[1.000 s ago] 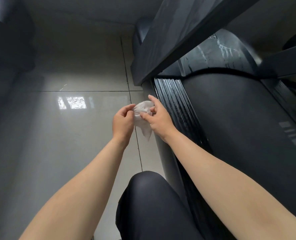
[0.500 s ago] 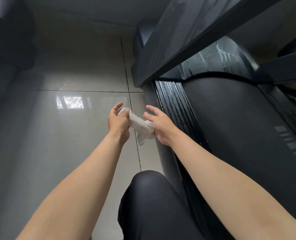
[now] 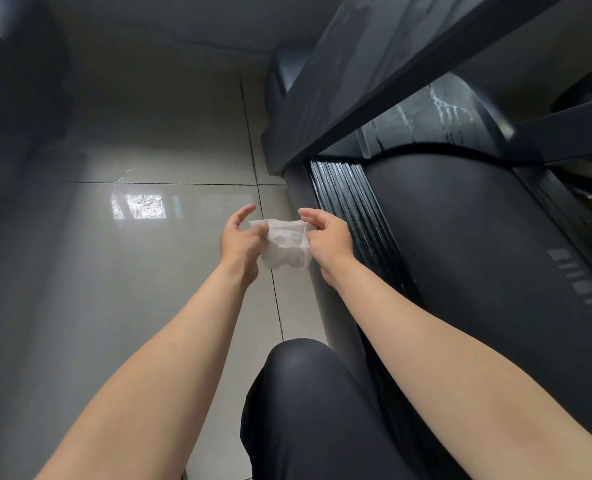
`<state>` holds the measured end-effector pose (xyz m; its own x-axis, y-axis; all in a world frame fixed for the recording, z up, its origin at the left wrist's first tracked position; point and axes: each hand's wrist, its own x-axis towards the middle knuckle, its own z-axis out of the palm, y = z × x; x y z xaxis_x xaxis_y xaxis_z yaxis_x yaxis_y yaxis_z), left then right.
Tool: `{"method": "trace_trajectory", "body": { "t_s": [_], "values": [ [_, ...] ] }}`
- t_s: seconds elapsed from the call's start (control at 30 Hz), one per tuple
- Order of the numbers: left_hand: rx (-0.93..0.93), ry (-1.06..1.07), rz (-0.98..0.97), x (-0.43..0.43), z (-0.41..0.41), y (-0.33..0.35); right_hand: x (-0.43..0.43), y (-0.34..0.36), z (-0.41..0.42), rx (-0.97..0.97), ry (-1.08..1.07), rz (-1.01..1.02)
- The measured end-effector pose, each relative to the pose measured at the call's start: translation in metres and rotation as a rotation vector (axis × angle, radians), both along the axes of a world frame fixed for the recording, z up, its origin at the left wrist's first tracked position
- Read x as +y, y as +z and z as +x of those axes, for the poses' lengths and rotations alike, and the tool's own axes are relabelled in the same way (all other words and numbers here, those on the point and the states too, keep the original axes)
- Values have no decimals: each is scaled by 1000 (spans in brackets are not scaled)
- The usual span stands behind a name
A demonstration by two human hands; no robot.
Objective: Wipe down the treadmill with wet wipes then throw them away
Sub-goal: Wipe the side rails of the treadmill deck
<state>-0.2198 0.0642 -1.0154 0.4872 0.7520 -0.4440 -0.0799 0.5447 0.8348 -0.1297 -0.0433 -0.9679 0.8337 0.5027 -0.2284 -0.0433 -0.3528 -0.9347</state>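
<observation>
Both the left hand point(image 3: 241, 239) and right hand point(image 3: 325, 235) pinch opposite edges of the wet wipe point(image 3: 284, 245), stretching it flat above the floor point(image 3: 149, 271) beside the treadmill point(image 3: 461, 237), likely readying a fresh wiping face.

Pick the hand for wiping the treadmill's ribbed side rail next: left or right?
Probably right. The right hand pinches the crumpled white wet wipe beside the black ribbed treadmill side rail; the left hand holds its other edge, farther out over the glossy grey tiled floor.

The wipe point(image 3: 286, 245) is white and crinkled. The treadmill point(image 3: 461, 237) is black, its side rail point(image 3: 348, 202) ribbed with glossy stripes. The floor point(image 3: 149, 271) is glossy grey-beige tile with dark joints.
</observation>
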Motion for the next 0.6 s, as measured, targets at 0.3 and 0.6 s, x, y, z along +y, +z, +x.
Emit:
{"method": "trace_trajectory", "body": {
  "t_s": [0.3,0.6],
  "values": [
    [110,-446,477,11,5,6,-13,12,15,-413,239,-216],
    [373,-372,804,4,10,1,-14,2,26,-707,325,-450]
  ]
}}
